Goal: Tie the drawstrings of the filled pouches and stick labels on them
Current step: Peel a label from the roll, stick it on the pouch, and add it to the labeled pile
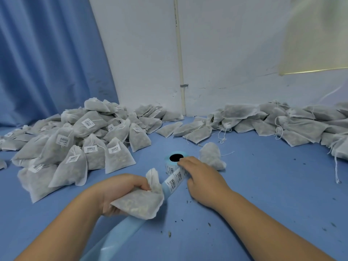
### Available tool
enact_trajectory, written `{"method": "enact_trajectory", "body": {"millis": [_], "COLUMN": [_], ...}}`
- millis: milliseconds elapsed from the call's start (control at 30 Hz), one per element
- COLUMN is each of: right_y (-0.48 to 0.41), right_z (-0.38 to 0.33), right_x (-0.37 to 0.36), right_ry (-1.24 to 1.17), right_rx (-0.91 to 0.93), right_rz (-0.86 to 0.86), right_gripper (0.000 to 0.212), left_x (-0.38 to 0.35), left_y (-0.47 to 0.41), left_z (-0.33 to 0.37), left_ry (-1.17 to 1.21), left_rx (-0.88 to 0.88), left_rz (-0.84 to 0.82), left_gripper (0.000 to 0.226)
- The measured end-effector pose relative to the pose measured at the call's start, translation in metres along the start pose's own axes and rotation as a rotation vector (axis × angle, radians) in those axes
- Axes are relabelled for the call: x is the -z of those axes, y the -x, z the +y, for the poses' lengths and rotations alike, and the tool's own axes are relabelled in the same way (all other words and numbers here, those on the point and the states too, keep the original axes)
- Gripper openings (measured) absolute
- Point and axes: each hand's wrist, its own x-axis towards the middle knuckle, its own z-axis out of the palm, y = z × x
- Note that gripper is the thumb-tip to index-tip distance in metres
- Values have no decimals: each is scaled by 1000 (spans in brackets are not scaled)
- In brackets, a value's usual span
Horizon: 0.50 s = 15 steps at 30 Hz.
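Near bench centre, my left hand point(120, 193) grips a filled pouch point(139, 202), held ready for labelling; my right hand point(201, 178) pinches the label strip point(174, 180) beside its roll point(174, 159), likely peeling one.

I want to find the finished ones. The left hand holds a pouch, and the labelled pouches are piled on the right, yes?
No. The left hand does hold a pouch, but the head view shows the labelled pouches piled on the left; the right pile shows no labels.

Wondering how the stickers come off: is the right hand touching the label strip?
Touching. The head view shows the right hand, its fingers pinching the label strip beside the roll.
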Motion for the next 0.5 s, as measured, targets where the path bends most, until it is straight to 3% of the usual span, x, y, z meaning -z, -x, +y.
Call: {"method": "enact_trajectory", "body": {"millis": [200,400,500], "right_y": [4,8,9], "right_z": [-8,-16,-21], "right_x": [-2,-1,-2], "right_ry": [58,-8,-102], "right_rx": [40,-10,-29], "right_rz": [20,116,142], "right_gripper": [46,27,13], "left_x": [-2,-14,-10], "left_y": [-7,-22,-30], "left_z": [9,9,0], "left_ry": [12,217,385], "left_rx": [-29,-53,-65], "left_rz": [96,30,-35], "left_gripper": [13,22,13]}}
